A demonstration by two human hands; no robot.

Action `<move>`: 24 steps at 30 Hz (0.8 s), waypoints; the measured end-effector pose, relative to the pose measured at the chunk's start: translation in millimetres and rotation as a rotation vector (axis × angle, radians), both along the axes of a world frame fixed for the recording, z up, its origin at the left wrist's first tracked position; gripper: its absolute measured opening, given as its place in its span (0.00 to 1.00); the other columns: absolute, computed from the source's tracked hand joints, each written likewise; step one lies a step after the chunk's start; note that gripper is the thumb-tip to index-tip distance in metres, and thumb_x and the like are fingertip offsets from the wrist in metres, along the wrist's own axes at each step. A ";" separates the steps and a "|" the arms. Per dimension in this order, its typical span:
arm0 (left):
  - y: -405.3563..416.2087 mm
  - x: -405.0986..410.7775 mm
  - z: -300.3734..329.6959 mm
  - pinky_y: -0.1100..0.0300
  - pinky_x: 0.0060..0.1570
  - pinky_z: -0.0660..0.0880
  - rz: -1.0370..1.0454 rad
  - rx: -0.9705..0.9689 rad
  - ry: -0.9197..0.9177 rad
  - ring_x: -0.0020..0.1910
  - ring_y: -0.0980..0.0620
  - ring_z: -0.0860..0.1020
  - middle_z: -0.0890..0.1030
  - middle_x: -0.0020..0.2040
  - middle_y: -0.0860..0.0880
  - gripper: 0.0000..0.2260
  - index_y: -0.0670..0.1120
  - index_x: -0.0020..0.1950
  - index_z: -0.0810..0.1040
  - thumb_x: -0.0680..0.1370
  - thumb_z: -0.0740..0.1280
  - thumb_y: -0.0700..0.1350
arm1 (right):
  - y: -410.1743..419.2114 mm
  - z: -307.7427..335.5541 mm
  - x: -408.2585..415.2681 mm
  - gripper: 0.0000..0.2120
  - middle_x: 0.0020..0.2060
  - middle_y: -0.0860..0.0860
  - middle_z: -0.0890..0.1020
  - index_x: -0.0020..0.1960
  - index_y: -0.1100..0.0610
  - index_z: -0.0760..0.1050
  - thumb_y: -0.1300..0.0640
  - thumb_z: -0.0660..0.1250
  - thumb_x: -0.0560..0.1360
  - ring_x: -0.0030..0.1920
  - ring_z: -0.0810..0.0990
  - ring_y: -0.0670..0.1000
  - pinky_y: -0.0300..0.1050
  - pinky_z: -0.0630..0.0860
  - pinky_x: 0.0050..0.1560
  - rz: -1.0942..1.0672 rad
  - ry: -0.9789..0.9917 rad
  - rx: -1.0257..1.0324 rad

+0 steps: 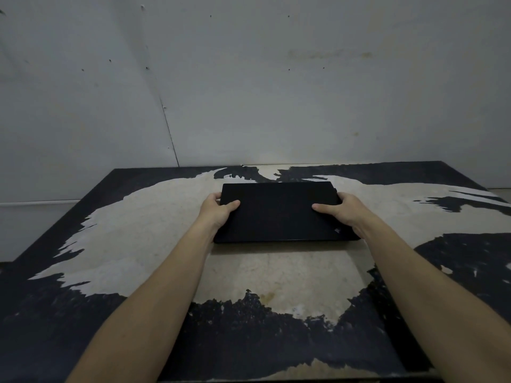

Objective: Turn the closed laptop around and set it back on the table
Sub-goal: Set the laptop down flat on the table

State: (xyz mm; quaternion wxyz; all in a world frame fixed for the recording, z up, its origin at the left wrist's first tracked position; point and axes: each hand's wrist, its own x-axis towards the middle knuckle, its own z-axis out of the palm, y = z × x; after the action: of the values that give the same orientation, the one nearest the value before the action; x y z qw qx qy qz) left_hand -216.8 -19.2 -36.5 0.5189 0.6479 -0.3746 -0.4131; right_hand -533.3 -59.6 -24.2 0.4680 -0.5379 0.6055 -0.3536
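Observation:
A closed black laptop [279,211] lies at the middle of a worn table [132,239], its long side towards me. A small logo shows on the lid near its front right corner. My left hand [217,210] grips the laptop's left edge, thumb on top of the lid and fingers curled round the side. My right hand [341,212] grips the right edge in the same way. Whether the laptop rests on the table or is lifted slightly, I cannot tell.
The table's dark coating is peeled away in large pale patches. A grey wall [249,78] stands right behind the table's far edge. The table's left edge runs diagonally at the left, with floor beyond it.

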 end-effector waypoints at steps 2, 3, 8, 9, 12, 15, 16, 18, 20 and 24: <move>-2.0 -0.5 -1.8 0.57 0.38 0.77 0.000 0.007 -0.033 0.45 0.48 0.82 0.81 0.58 0.42 0.23 0.41 0.71 0.73 0.78 0.75 0.42 | -2.0 -3.7 -2.6 0.24 0.49 0.55 0.87 0.61 0.58 0.80 0.52 0.83 0.69 0.43 0.86 0.54 0.43 0.80 0.29 0.001 0.026 -0.006; -2.7 -1.1 -1.9 0.56 0.40 0.78 0.001 0.013 -0.048 0.48 0.45 0.82 0.81 0.60 0.41 0.23 0.41 0.71 0.73 0.78 0.75 0.43 | -3.7 -6.0 -4.5 0.25 0.49 0.54 0.87 0.61 0.57 0.80 0.50 0.83 0.68 0.45 0.87 0.54 0.46 0.83 0.35 -0.002 0.051 -0.012; -7.7 -6.7 -5.3 0.53 0.45 0.80 -0.023 0.039 -0.098 0.52 0.43 0.83 0.82 0.61 0.41 0.23 0.40 0.71 0.73 0.78 0.74 0.44 | -4.1 -11.4 -10.3 0.33 0.52 0.55 0.86 0.59 0.53 0.80 0.39 0.83 0.61 0.51 0.86 0.59 0.45 0.82 0.30 -0.032 0.151 0.021; -7.5 -8.1 -5.2 0.53 0.47 0.81 -0.028 0.044 -0.119 0.53 0.43 0.83 0.82 0.61 0.42 0.22 0.40 0.70 0.73 0.78 0.74 0.44 | -4.3 -12.7 -10.8 0.36 0.53 0.55 0.85 0.59 0.52 0.80 0.36 0.83 0.58 0.53 0.84 0.59 0.45 0.82 0.30 -0.037 0.170 0.021; -8.8 -9.9 -9.8 0.48 0.54 0.81 -0.036 0.063 -0.165 0.54 0.43 0.83 0.83 0.59 0.43 0.22 0.42 0.69 0.74 0.77 0.74 0.46 | -10.6 -19.5 -16.0 0.48 0.54 0.53 0.84 0.58 0.48 0.80 0.24 0.79 0.44 0.59 0.81 0.59 0.54 0.86 0.42 -0.051 0.244 0.008; -16.8 -5.6 -22.1 0.46 0.57 0.81 -0.032 0.081 -0.257 0.54 0.44 0.84 0.84 0.59 0.44 0.24 0.46 0.64 0.78 0.70 0.74 0.53 | -15.7 -23.5 -18.4 0.46 0.54 0.52 0.83 0.57 0.48 0.79 0.22 0.76 0.48 0.62 0.78 0.60 0.60 0.83 0.55 -0.044 0.329 -0.009; -19.9 -3.5 -26.1 0.46 0.58 0.81 -0.027 0.091 -0.273 0.54 0.44 0.84 0.84 0.58 0.45 0.23 0.46 0.63 0.78 0.70 0.74 0.54 | -15.8 -23.1 -17.5 0.45 0.55 0.52 0.83 0.58 0.49 0.79 0.22 0.75 0.49 0.63 0.78 0.60 0.60 0.82 0.56 -0.044 0.343 -0.011; -19.9 -3.9 -25.4 0.46 0.59 0.80 -0.024 0.110 -0.309 0.55 0.44 0.83 0.84 0.58 0.46 0.21 0.47 0.63 0.78 0.72 0.74 0.53 | -13.6 -20.1 -15.4 0.46 0.56 0.53 0.82 0.60 0.49 0.79 0.23 0.74 0.50 0.63 0.77 0.60 0.60 0.81 0.58 -0.054 0.370 -0.016; -19.7 -5.1 -24.2 0.46 0.60 0.79 -0.030 0.129 -0.363 0.56 0.43 0.83 0.84 0.58 0.47 0.24 0.47 0.63 0.79 0.70 0.73 0.56 | -7.3 -14.1 -12.0 0.46 0.59 0.54 0.81 0.62 0.50 0.79 0.23 0.74 0.53 0.65 0.75 0.60 0.59 0.78 0.62 -0.061 0.411 -0.015; -38.2 4.0 -42.2 0.46 0.60 0.79 -0.035 0.167 -0.424 0.57 0.43 0.81 0.83 0.58 0.46 0.29 0.48 0.61 0.80 0.64 0.70 0.62 | -0.4 -6.0 -7.5 0.39 0.69 0.59 0.68 0.69 0.55 0.75 0.32 0.76 0.68 0.71 0.67 0.63 0.59 0.71 0.70 -0.067 0.509 -0.012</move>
State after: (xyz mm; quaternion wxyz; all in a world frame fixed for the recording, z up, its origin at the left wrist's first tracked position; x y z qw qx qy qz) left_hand -212.8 -57.3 -78.7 0.3658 0.7543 -0.4508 -0.3065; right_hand -540.8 -60.1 -30.2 0.2855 -0.5919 0.7191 -0.2259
